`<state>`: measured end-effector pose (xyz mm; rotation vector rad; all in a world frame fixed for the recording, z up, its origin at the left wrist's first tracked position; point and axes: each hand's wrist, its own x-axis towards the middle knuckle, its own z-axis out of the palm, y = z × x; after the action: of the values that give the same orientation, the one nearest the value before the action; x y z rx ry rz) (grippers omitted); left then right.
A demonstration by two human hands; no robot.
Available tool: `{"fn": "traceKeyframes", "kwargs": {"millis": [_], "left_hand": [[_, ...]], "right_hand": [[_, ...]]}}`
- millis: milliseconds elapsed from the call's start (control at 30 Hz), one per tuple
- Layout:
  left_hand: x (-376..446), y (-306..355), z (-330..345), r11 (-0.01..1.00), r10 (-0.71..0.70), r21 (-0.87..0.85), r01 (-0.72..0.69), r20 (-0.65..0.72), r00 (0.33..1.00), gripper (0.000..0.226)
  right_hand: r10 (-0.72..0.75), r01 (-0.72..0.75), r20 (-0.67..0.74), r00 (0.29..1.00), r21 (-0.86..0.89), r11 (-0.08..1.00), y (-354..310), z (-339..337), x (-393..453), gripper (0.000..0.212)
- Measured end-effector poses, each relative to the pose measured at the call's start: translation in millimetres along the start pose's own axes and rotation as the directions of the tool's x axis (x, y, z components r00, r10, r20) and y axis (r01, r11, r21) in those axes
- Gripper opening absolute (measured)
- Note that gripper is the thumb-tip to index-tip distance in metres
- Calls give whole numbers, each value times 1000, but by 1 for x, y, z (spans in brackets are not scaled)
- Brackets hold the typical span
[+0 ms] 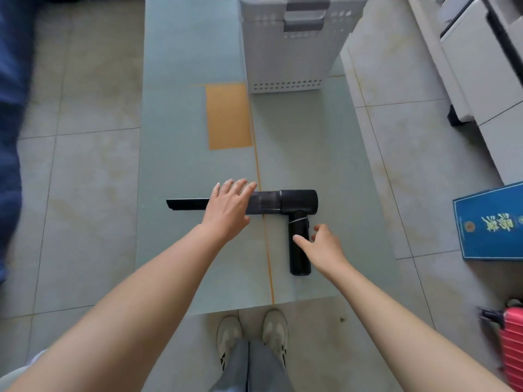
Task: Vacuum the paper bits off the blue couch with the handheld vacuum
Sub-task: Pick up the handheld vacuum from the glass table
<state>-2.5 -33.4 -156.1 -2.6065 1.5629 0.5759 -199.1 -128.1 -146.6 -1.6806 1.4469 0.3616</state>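
Note:
A black handheld vacuum [297, 202] lies flat on a pale green glass table [184, 108], its long nozzle pointing left and its handle pointing toward me. My left hand [227, 209] lies over the nozzle-end of the body with fingers straight and spread. My right hand [322, 244] hovers at the handle with thumb and fingers apart, the thumb tip touching the handle. The blue couch [11, 131] shows only as a blurred strip along the left edge. No paper bits are visible.
A grey perforated plastic basket [291, 46] stands at the table's far end, an orange sheet [228, 116] beside it. On the tiled floor to the right are white cabinets [486, 69], a blue box [492, 222] and a red suitcase [509, 343]. My shoes [252, 338] stand at the table's near edge.

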Motion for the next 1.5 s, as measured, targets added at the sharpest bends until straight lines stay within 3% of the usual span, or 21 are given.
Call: {"fn": "traceKeyframes", "kwargs": {"millis": [200,367,667,967,1133,1367,1500], "left_hand": [[14,-8,22,999,12,-36,-12,-5,1000,68],[15,-13,36,996,-16,-89,15,-16,1000,61],[0,-12,14,988,-57,-145,52,-24,998,56],[-56,-25,-111,929,-198,-340,147,-120,973,58],[-116,-29,-196,831,-317,-528,178,-185,930,61],[-229,-29,-266,691,-460,-702,173,-243,854,65],[-304,-42,-295,684,-571,-696,221,-322,755,65]], "right_hand": [[7,-7,-7,1000,13,1000,6,23,19,53],[7,-7,-9,1000,-17,1000,6,29,26,54],[-5,5,47,999,-11,1000,-8,12,13,44],[-93,81,87,992,132,988,-87,-55,-76,41],[-178,142,140,974,233,962,-130,-93,-151,45],[-287,127,340,896,425,896,-180,-128,-256,44],[-377,205,465,801,378,903,-214,-119,-307,33]]}}
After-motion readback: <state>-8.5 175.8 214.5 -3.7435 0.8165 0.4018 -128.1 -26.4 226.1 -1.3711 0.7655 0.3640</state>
